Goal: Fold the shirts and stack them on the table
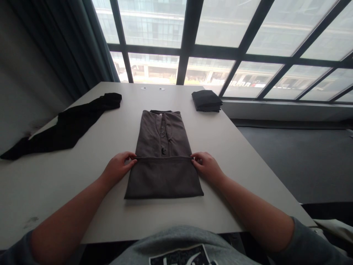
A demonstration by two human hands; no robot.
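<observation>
A dark grey-brown shirt (165,176) lies folded into a long panel in front of me, its collar end away from me. The near part is folded back over the middle, and its hem runs straight across just below the lowest visible button. My left hand (120,165) pinches the left end of that hem between thumb and fingers. At the opposite end, my right hand (205,163) pinches the hem the same way. A small white label shows inside the collar.
The shirt lies on a white table (104,209). A black garment (79,123) is spread along the left edge. Toward the back right sits a dark folded stack of cloth (206,101). Two small round fittings are near the far edge, below large windows; a dark curtain (68,40) hangs at left.
</observation>
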